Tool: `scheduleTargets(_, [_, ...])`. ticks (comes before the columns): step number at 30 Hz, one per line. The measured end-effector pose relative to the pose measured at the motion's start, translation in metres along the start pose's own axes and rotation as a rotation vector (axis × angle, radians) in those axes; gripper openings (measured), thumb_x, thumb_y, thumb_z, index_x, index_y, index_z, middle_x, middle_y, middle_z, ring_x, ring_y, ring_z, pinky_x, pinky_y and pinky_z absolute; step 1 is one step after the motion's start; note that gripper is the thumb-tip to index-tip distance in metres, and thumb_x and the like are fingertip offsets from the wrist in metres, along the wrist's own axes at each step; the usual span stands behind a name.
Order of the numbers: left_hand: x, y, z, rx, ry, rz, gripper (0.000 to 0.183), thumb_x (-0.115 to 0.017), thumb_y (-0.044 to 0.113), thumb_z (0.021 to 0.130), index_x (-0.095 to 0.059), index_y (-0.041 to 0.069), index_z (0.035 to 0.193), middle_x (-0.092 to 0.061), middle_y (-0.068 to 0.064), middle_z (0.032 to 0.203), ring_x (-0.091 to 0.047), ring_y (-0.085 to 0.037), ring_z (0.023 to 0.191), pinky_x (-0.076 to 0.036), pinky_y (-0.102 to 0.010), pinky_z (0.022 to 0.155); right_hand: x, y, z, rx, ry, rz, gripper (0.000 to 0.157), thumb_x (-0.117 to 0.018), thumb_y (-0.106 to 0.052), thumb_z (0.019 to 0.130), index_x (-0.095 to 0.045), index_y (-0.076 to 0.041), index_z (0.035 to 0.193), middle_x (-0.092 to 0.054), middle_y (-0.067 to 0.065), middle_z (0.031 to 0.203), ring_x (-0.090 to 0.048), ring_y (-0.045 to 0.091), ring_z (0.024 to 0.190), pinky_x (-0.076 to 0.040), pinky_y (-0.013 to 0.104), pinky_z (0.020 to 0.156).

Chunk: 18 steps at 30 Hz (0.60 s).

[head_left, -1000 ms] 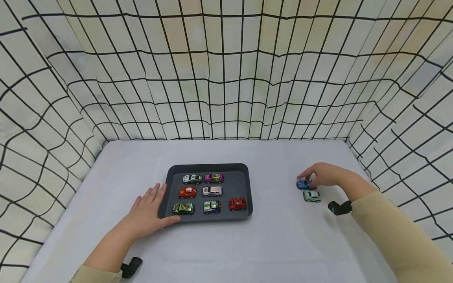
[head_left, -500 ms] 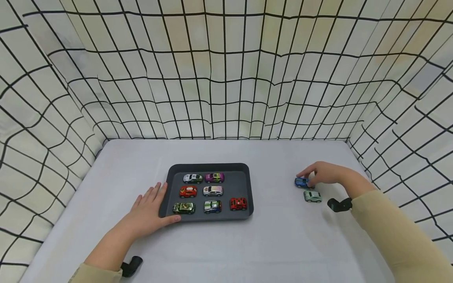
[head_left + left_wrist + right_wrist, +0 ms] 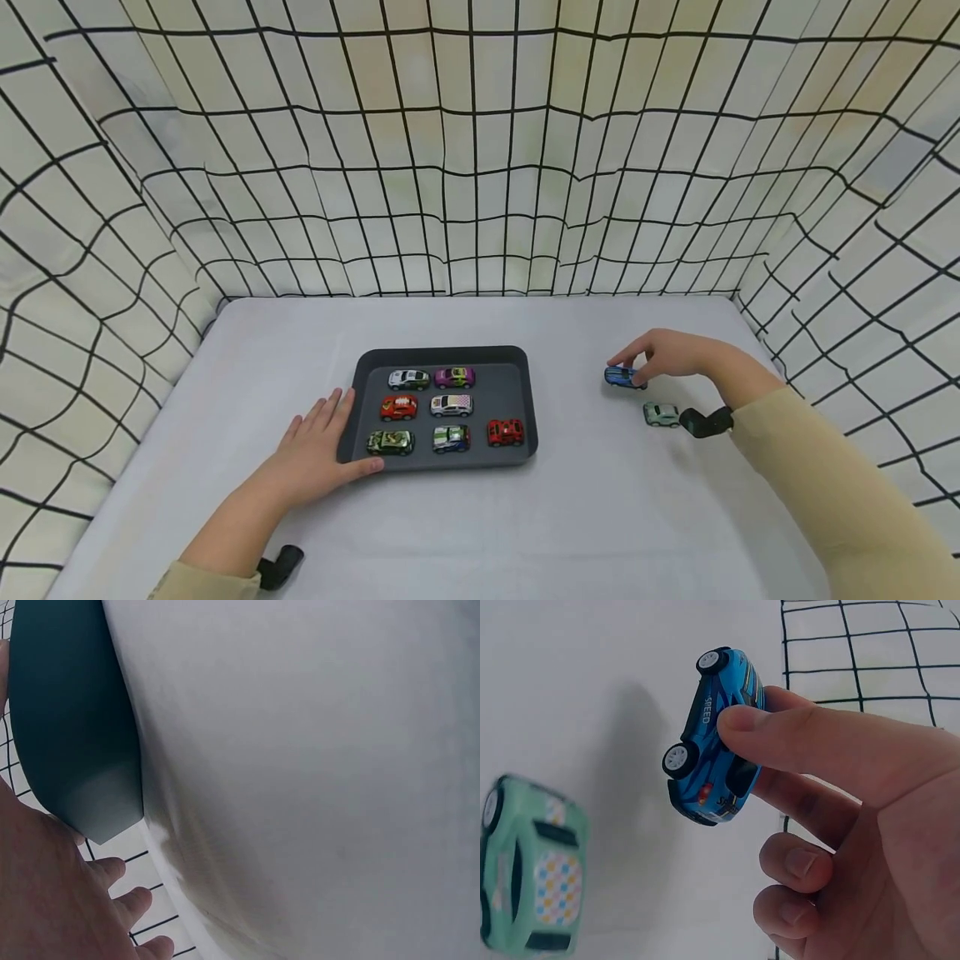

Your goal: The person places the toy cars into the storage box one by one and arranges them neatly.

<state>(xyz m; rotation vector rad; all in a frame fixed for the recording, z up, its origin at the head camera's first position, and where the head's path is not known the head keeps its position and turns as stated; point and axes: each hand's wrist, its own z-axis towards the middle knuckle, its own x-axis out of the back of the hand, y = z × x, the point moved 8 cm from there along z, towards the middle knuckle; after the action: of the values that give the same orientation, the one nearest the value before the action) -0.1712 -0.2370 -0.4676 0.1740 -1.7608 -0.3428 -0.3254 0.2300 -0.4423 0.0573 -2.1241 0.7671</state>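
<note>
My right hand (image 3: 671, 354) pinches a blue toy car (image 3: 718, 739) between thumb and fingers, raised over the table. In the right wrist view its side reads "SPEED" and its shadow falls on the cloth. A mint green toy car (image 3: 662, 414) with a checkered roof stands on the table just below that hand. My left hand (image 3: 311, 454) lies with spread, straight fingers along the left rim of a dark grey tray (image 3: 495, 375), thumb on its front corner. Several toy cars stand in the tray, among them a red one (image 3: 506, 432) at the front right and a purple one (image 3: 454, 377) at the back.
A white cloth covers the table (image 3: 585, 517). White walls with a black grid (image 3: 480, 167) close in the back and both sides. A black wrist device (image 3: 707, 422) on the right arm overlaps the edge of the green car in the head view.
My right hand has lifted the blue car off the table and carried it a little to the left, away from the green car. The left hand and the tray keep their places.
</note>
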Motion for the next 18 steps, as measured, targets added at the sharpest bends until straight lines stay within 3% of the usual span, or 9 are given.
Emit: scheduleTargets(18, [-0.003, -0.002, 0.002, 0.008, -0.007, 0.012, 0.129, -0.06, 0.083, 0.073, -0.01, -0.001, 0.158, -0.012, -0.03, 0.16, -0.013, -0.052, 0.144, -0.008, -0.07, 0.113, -0.006, -0.08, 0.039, 0.126, -0.053, 0.022, 0.042, -0.075, -0.021, 0.088, -0.069, -0.031, 0.128, -0.066, -0.005, 0.112, -0.055, 0.019, 0.087, -0.045, 0.034, 0.073])
